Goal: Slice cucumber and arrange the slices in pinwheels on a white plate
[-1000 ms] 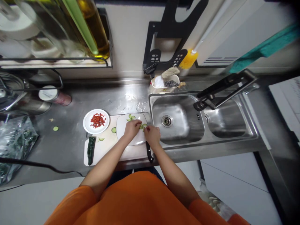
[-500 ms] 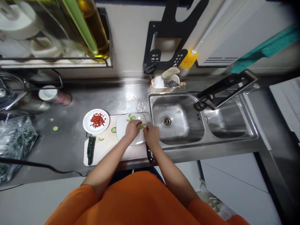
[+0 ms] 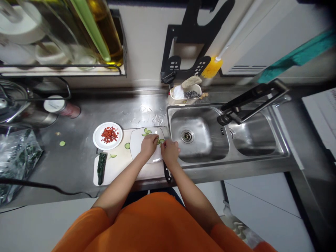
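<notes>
Both hands meet over the right side of a white square plate (image 3: 136, 147), which rests on a white cutting board (image 3: 118, 171). Between them are green-edged cucumber slices (image 3: 161, 141). My left hand (image 3: 149, 145) is closed with its fingertips pinched at the slices. My right hand (image 3: 170, 152) is closed too, its fingertips at the slices' right end. More cucumber slices (image 3: 146, 132) lie fanned near the plate's far edge. Left of the plate are a round cucumber slice (image 3: 127, 146) and a dark green cucumber piece (image 3: 102, 168). A black knife handle (image 3: 167, 173) shows beneath my right wrist.
A white plate of red berries (image 3: 107, 136) stands behind the board's left end. To the right is a double steel sink (image 3: 199, 140) with a black faucet (image 3: 244, 99). At left are a plastic bag (image 3: 19, 161), a lidded jar (image 3: 62, 106) and a dark cable (image 3: 52, 188).
</notes>
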Demonstrator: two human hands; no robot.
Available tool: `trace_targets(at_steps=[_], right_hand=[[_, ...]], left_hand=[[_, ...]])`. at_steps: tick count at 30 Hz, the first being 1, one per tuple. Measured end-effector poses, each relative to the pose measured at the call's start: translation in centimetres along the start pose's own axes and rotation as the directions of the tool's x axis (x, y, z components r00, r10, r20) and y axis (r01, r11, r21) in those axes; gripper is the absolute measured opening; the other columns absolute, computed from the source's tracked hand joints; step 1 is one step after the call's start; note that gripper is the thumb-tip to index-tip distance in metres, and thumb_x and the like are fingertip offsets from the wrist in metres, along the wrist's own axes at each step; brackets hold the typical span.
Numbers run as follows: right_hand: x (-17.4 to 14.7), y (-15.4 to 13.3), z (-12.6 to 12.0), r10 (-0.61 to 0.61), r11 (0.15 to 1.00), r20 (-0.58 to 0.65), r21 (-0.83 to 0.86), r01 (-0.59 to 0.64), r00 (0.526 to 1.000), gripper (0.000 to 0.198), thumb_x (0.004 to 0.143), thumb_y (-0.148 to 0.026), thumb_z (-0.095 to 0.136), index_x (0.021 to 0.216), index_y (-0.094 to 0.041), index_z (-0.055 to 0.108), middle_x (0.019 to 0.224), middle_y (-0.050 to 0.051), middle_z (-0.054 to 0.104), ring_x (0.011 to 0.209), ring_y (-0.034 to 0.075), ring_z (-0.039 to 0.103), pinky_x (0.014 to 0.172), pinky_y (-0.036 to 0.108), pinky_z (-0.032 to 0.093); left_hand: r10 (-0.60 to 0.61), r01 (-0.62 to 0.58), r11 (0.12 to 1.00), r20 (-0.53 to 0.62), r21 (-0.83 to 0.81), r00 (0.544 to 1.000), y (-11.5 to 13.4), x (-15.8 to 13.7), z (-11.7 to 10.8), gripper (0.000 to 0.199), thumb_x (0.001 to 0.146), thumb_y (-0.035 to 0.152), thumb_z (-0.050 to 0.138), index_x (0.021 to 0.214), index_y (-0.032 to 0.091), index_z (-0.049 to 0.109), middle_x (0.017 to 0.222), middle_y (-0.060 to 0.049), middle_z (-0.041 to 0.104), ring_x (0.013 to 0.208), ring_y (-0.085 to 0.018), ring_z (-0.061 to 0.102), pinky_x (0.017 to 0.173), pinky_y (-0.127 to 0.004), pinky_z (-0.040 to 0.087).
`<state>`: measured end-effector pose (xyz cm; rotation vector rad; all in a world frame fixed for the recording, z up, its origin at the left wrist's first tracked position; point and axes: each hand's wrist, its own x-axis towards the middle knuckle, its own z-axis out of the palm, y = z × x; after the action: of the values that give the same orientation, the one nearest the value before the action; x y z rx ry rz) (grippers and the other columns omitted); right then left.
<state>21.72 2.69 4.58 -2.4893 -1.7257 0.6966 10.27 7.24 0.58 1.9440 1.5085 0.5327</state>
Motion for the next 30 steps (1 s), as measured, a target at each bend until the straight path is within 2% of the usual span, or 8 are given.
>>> trace_targets(at_steps=[5,9,20,30], right_hand=[[-0.6,0.4,-0.2,-0.093,0.995,-0.014,-0.040,0.093,0.996,0.021,0.093,-0.032,0.043,0.093,-0.021,0.061,0.094,0.007,0.063,0.099,0.023,0.043,0.070,0.031,0.025],[-1.0,0.9,-0.1,-0.181,0.980,0.023,-0.075,0.182,0.983,0.020,0.092,-0.032,0.045,0.095,-0.024,0.063,0.095,0.006,0.063,0.100,0.024,0.041,0.070,0.031,0.024],[-0.7,0.9,0.1,-0.153,0.984,0.057,-0.086,0.158,0.987,0.023,0.093,-0.031,0.042,0.099,-0.024,0.063,0.099,0.008,0.063,0.102,0.025,0.040,0.072,0.032,0.026],[-1.2,1.1,-0.4,-0.172,0.983,0.008,-0.059,0.172,0.985,0.023,0.093,-0.030,0.043,0.096,-0.025,0.065,0.093,0.006,0.064,0.099,0.023,0.041,0.069,0.031,0.024]], left_hand=[[-0.004,0.004,1.000,0.006,-0.002,1.000,-0.1,0.0,0.0,0.018,0.084,0.017,0.051,0.093,0.018,0.067,0.092,-0.006,0.069,0.089,-0.020,0.060,0.086,-0.033,0.046],[-0.009,0.009,1.000,0.007,-0.007,1.000,-0.1,0.0,0.1,0.018,0.084,0.016,0.051,0.093,0.019,0.067,0.091,-0.006,0.069,0.090,-0.020,0.060,0.086,-0.033,0.046],[-0.032,0.032,0.999,0.030,-0.009,0.999,0.1,0.0,-0.1,0.018,0.084,0.017,0.051,0.092,0.019,0.067,0.091,-0.006,0.069,0.090,-0.020,0.060,0.086,-0.034,0.046],[-0.022,0.022,1.000,-0.007,-0.014,1.000,0.7,-0.4,-0.9,0.019,0.085,0.015,0.051,0.095,0.017,0.067,0.095,-0.007,0.070,0.092,-0.020,0.061,0.087,-0.033,0.046]])
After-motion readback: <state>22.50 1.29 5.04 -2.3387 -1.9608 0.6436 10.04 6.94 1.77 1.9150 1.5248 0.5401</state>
